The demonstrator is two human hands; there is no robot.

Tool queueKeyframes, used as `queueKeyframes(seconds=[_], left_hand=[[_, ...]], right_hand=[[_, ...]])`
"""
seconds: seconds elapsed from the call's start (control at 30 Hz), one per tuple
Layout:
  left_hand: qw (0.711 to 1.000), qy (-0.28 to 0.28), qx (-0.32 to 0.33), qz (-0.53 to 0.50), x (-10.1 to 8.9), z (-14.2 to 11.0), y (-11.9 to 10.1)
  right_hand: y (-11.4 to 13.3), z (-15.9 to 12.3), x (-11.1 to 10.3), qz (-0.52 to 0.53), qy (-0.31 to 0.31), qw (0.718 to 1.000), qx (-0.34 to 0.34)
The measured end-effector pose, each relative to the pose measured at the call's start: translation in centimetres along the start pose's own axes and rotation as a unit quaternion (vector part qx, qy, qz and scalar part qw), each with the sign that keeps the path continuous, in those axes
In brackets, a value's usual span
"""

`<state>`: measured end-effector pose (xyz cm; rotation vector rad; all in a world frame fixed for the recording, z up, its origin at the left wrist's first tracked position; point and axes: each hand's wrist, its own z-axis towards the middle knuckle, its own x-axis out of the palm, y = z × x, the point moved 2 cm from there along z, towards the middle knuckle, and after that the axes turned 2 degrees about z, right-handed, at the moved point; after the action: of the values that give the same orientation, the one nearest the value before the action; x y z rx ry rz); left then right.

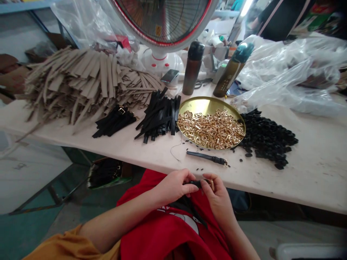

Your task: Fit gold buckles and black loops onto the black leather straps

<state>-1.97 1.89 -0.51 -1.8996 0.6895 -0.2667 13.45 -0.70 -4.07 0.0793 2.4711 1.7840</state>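
Observation:
Just past the table's front edge, above my lap, a short black strap (pixel 195 183) with a gold buckle (pixel 211 185) is held between both hands. My left hand (pixel 177 186) pinches the strap's left part. My right hand (pixel 217 195) grips it close to the buckle, with thumb and fingers round that end. On the table ahead lies another black strap (pixel 204 156) with a gold buckle at its right tip. Behind it, a round gold tray (pixel 189 104) holds a heap of gold buckles (pixel 214 128).
Black straps (pixel 159 115) lie left of the tray, beside a bundle of buckled straps (pixel 114 121). Beige strips (pixel 78 79) pile up at the far left. Small black pieces (pixel 268 137) are heaped at right. Two bottles (pixel 193 68), a phone (pixel 170 76) and a fan (pixel 162 21) stand behind.

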Motion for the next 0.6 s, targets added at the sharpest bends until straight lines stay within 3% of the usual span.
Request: queueKeyframes(seconds=[0.1, 0.3, 0.6], left_hand=[[0.999, 0.018, -0.019, -0.041, 0.0, 0.6, 0.9], [0.981, 0.077, -0.130, -0.122, -0.8, 1.1, 2.2], [0.991, 0.045, -0.101, -0.077, 0.2, 1.2, 2.8]], right_hand=[[-0.2, 0.2, 0.0, -0.080, 0.038, 0.996, -0.016], [-1.4, 0.3, 0.1, -0.147, 0.003, 0.987, -0.057], [-2.4, -0.5, -0.4, -0.227, 0.090, 0.964, -0.104]])
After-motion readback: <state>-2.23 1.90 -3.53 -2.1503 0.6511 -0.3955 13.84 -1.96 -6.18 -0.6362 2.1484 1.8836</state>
